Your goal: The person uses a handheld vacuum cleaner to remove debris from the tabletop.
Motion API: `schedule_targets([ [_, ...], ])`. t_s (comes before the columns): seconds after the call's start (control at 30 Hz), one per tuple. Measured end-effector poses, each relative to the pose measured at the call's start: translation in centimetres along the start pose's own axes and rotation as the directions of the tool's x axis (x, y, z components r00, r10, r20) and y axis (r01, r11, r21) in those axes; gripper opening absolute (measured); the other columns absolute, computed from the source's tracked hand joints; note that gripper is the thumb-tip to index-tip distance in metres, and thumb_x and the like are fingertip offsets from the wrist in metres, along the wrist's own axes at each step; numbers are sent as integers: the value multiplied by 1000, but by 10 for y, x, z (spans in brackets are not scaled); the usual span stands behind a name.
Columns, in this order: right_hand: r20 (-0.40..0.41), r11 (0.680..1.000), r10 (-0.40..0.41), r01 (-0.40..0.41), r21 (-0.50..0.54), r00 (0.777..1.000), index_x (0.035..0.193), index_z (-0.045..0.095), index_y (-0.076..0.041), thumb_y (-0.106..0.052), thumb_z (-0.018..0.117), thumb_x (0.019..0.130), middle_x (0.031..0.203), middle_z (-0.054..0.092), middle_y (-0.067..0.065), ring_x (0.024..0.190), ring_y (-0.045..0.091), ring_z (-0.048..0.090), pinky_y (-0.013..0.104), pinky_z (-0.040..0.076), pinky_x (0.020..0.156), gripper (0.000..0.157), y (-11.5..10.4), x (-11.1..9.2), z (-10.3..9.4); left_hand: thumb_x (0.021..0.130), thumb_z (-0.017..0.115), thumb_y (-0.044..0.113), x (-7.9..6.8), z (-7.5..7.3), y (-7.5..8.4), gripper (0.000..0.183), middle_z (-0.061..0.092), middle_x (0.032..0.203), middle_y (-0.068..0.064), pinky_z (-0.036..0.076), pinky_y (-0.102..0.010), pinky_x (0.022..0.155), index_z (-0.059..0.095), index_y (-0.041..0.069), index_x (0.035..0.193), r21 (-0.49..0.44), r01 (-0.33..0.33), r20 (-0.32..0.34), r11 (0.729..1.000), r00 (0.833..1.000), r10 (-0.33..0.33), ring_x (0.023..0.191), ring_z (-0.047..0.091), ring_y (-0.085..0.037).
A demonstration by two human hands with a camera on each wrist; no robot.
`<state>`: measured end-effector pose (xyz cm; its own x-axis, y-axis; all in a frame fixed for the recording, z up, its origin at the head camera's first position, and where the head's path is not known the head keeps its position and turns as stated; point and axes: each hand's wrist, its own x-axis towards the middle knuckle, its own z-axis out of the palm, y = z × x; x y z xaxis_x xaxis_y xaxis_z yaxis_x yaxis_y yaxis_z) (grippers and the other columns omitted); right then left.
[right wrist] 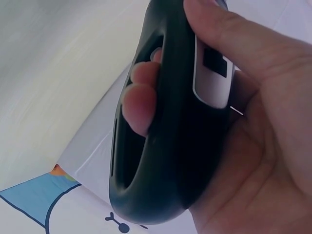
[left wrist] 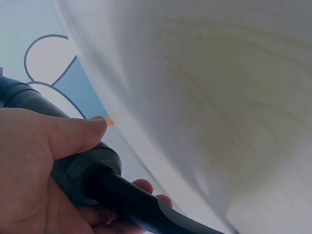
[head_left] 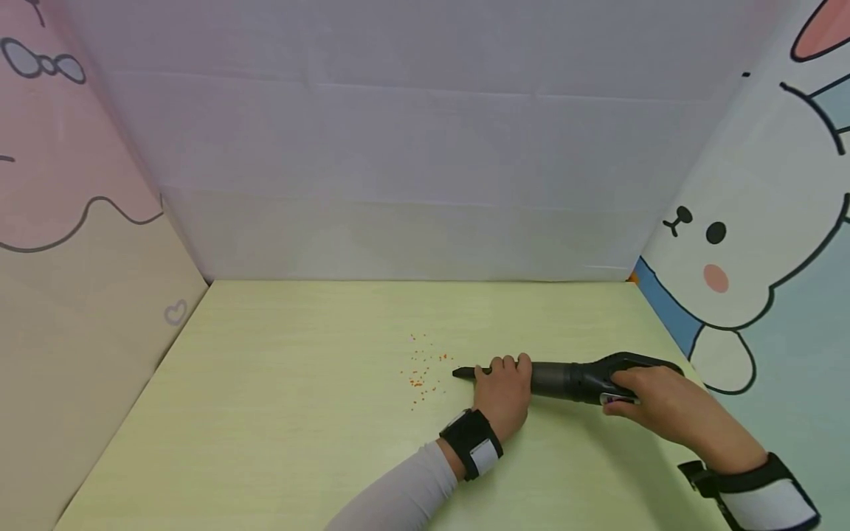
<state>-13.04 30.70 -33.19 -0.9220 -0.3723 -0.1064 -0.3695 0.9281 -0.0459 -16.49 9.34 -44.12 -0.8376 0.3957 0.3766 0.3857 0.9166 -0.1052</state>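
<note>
A black handheld vacuum cleaner (head_left: 584,380) lies across both hands, its narrow nozzle (head_left: 462,373) pointing left, close over the table. My left hand (head_left: 506,394) grips the front end, where the nozzle joins the body; the left wrist view shows the thumb on top of the barrel (left wrist: 63,165) and fingertips beneath. At the rear, my right hand (head_left: 654,402) holds the loop handle (right wrist: 170,126), with fingers curled through its opening in the right wrist view. Orange crumbs (head_left: 417,382) are scattered on the table just left of the nozzle tip.
The pale yellow-green table (head_left: 265,413) meets a white back wall panel (head_left: 412,177). A pink and cream panel (head_left: 80,295) stands along the left edge, and a panel with a rabbit drawing (head_left: 750,243) along the right. The vacuum's rear end is near the right edge.
</note>
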Motion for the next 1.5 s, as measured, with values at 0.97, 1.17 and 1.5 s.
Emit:
schedule_targets([
  [0.97, -33, 1000, -11, 11, -14, 999, 99, 67, -8, -48, 70, 75, 89, 67, 0, 76, 19, 63, 40, 51, 66, 46, -3, 5, 0, 93, 55, 29, 5, 0, -6, 30, 61, 97, -4, 51, -45, 81, 49, 14, 118, -35, 4, 34, 999, 999, -3, 95, 60, -22],
  [1.17, -33, 1000, -4, 3, -25, 999, 96, 67, -9, -49, 69, 75, 85, 66, -2, 72, 14, 59, 37, 48, 62, 46, -5, 8, 1, 93, 54, 28, 6, 1, -9, 27, 60, 96, -4, 51, -46, 81, 48, 14, 116, -52, 12, 37, 999, 999, -10, 94, 59, -23],
  [1.5, -53, 999, -10, 8, -32, 999, 95, 67, -9, -45, 72, 74, 84, 66, -3, 72, 14, 60, 36, 49, 63, 42, -9, 11, 1, 92, 55, 28, 6, 1, -13, 30, 60, 97, -4, 51, -45, 82, 49, 14, 118, -41, 16, 33, 999, 999, -15, 96, 59, -22],
])
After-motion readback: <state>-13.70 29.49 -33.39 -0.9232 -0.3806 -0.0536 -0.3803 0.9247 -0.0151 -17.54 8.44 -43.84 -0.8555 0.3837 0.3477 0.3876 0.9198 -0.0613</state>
